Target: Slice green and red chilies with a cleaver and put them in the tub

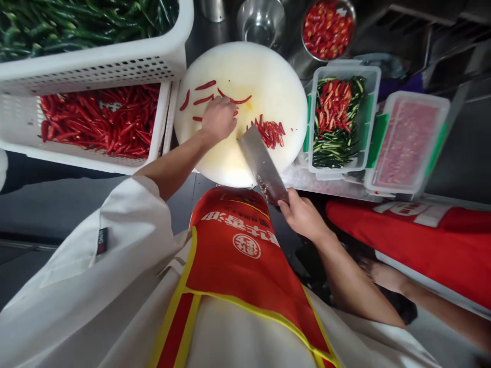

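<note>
On the round white cutting board [215,163] my left hand [219,118] is closed, its fingers curled over a red chili pepper [235,113] that is mostly hidden beneath them. Several whole red chili peppers [205,85] lie around that hand. My right hand [305,214] grips the handle of a cleaver [264,166]. The wide blade hangs over the board's front right part, with small bits stuck to it near the handle. Just past the blade's tip rests a pile of cut red chili strips [270,133].
At left, a white basket of red chilies [111,122] stands beside a basket of green chilies [84,25]. Behind the board are an empty steel bowl [261,23] and a bowl of chopped red chilies [328,30]. Right are a tub of cut chilies [337,122], a lidded tub [408,143] and another person's arm [433,301].
</note>
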`<state>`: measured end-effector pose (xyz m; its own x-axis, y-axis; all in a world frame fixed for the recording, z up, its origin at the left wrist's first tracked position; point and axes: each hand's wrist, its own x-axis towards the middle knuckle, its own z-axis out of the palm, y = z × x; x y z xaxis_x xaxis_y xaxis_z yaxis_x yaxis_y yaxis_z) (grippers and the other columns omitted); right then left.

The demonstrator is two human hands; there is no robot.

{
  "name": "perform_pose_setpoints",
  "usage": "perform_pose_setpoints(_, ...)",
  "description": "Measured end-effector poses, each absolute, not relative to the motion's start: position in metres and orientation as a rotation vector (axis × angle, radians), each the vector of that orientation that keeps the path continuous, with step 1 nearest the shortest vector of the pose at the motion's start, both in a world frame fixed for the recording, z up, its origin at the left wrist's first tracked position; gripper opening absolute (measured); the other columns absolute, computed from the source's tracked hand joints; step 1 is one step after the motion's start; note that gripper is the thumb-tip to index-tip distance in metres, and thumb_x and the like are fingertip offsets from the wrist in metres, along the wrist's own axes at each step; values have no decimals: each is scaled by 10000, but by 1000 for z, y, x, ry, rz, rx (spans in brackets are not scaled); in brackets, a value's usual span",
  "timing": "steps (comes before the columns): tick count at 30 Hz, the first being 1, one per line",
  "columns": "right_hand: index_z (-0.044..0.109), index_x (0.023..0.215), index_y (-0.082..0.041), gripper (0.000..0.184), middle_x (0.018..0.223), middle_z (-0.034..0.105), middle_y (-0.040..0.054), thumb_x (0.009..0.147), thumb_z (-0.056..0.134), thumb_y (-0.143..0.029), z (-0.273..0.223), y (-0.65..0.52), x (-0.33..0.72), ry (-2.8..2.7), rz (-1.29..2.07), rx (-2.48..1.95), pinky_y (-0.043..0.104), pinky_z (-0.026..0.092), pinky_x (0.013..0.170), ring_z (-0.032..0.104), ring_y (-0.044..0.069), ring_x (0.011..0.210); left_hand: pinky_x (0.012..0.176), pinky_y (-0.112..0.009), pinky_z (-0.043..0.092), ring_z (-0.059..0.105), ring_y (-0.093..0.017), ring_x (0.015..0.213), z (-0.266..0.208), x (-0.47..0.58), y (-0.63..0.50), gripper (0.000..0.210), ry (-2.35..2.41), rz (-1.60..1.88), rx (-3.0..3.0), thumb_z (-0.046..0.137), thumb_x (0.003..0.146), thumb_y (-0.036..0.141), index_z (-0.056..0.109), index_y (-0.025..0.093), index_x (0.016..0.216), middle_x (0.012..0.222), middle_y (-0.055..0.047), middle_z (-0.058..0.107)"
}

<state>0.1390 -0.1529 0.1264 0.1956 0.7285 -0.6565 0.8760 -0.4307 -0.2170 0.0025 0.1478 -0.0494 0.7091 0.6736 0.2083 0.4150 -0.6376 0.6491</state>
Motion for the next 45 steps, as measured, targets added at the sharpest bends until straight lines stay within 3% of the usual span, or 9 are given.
perform_pose_setpoints(3, 502, 1138, -165, 258, 884, 735, 119, 970, 392, -326, 115, -157, 135, 1534, -1121, 2256, 314, 380, 642, 685, 289, 808, 982, -418, 438, 547, -255, 1030, -53, 7, 160, 316, 709, 665, 2326, 478, 973, 404, 657, 163, 873, 861, -89, 570)
perform_pose_setpoints(6, 496, 1142, -163, 266, 916, 730, 129, 971, 394, -339, 107, -153, 140, 1470, -1098, 2344, 315, 391, 648, 678, 291, 825, 911, -356, 470, 560, -209, 988, -38, -3, 143, 288, 678, 718, 2332, 474, 979, 382, 667, 173, 939, 929, -74, 589)
perform_pose_setpoints(10, 489, 1134, -162, 276, 905, 716, 138, 974, 395, -366, 108, -148, 149, 1435, -1033, 2385, 314, 388, 648, 663, 293, 819, 828, -311, 483, 574, -181, 924, -21, -25, 99, 273, 486, 494, 2442, 452, 980, 330, 688, 192, 977, 970, -61, 621)
perform_pose_setpoints(16, 484, 1166, -145, 313, 889, 712, 148, 982, 376, -374, 124, -140, 151, 1497, -1002, 2268, 315, 353, 649, 658, 301, 817, 944, -343, 457, 577, -189, 999, -28, -33, 70, 326, 336, 343, 2455, 382, 993, 252, 699, 176, 1011, 1064, -78, 666)
perform_pose_setpoints(23, 466, 1168, -124, 316, 865, 700, 159, 976, 376, -357, 143, -131, 158, 1602, -1020, 2136, 319, 338, 634, 658, 307, 807, 956, -371, 447, 578, -202, 992, -31, -27, 75, 315, 321, 324, 2429, 402, 979, 250, 706, 169, 991, 1073, -83, 673)
perform_pose_setpoints(34, 413, 1196, -126, 291, 925, 708, 176, 989, 349, -320, 94, -110, 135, 1548, -1056, 2265, 333, 411, 696, 668, 298, 852, 938, -381, 468, 589, -213, 966, -40, -25, 80, 291, 265, 373, 2506, 431, 953, 235, 713, 167, 970, 1024, -87, 679)
perform_pose_setpoints(45, 438, 1207, -143, 274, 978, 716, 157, 988, 366, -290, 108, -146, 113, 1468, -1146, 2402, 321, 385, 727, 669, 271, 896, 936, -365, 496, 604, -211, 964, -33, -24, 77, 281, 364, 438, 2566, 433, 945, 237, 703, 162, 914, 1002, -92, 691)
